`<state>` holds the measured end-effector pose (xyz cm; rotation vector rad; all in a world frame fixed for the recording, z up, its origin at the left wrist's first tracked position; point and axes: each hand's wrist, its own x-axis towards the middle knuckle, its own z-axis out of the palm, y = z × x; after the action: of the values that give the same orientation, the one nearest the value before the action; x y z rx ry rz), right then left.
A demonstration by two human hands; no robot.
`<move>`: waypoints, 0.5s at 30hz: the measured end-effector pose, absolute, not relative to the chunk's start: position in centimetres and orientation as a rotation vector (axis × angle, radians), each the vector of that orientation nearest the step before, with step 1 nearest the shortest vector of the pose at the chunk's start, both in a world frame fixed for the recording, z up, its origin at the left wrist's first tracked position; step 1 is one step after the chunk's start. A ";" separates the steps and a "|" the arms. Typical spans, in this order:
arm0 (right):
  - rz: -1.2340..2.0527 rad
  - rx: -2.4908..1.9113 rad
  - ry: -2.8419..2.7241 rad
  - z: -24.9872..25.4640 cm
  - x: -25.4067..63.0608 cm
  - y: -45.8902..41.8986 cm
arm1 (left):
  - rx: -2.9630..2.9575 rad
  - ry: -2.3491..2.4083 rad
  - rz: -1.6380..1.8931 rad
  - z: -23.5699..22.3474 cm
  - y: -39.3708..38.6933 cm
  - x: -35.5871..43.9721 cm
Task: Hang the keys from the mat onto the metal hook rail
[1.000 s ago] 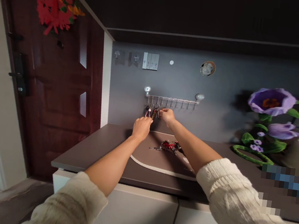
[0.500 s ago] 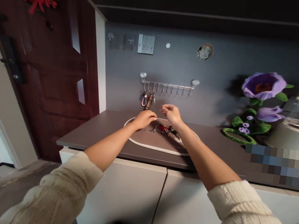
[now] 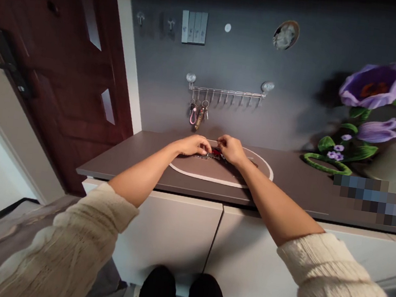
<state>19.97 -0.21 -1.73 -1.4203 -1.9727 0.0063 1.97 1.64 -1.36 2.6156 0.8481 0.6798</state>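
Note:
A small heap of keys (image 3: 214, 156) with a red piece lies on an oval, white-edged brown mat (image 3: 224, 174) on the counter. My left hand (image 3: 194, 145) reaches the heap from the left, its fingers curled down at the keys. From the right, my right hand (image 3: 231, 149) comes over the red piece with thumb and fingers pinched together. Both hands hide part of the heap, and what sits between the fingertips is too small to make out.
Above the mat, a clear hook rail (image 3: 228, 93) is fixed to the wall, with several key rings (image 3: 199, 114) hanging at its left end. Purple flowers (image 3: 378, 88) stand to the right. A dark red door (image 3: 71, 76) is on the left.
Both hands have come down to the heap of keys, my right hand from above it. The view has tilted downward, so more of my legs and a box on the floor show.

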 end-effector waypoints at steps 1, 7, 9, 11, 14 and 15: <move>-0.008 -1.430 -1.978 -1.8 19.9 -0.2 | 2.628 0.848 0.675 -1.4 1.7 2.0; -0.050 -1.428 -2.001 -1.9 19.8 0.4 | 2.609 0.867 0.663 -1.5 1.8 2.0; -0.049 -1.432 -2.002 -1.9 19.7 0.5 | 2.572 0.873 0.661 -1.4 1.8 1.9; -0.051 -1.430 -2.006 -1.8 19.6 0.5 | 2.547 0.876 0.668 -1.4 1.8 1.8; -0.048 -1.423 -2.015 -1.7 19.4 0.4 | 2.515 0.885 0.709 -1.2 1.8 1.6; -0.045 -1.419 -2.017 -1.7 19.3 0.4 | 2.500 0.888 0.731 -1.2 1.8 1.6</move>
<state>19.34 0.39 -1.73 -1.4193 -2.0166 -0.0446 1.61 1.79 -1.21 2.4995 0.8875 0.7314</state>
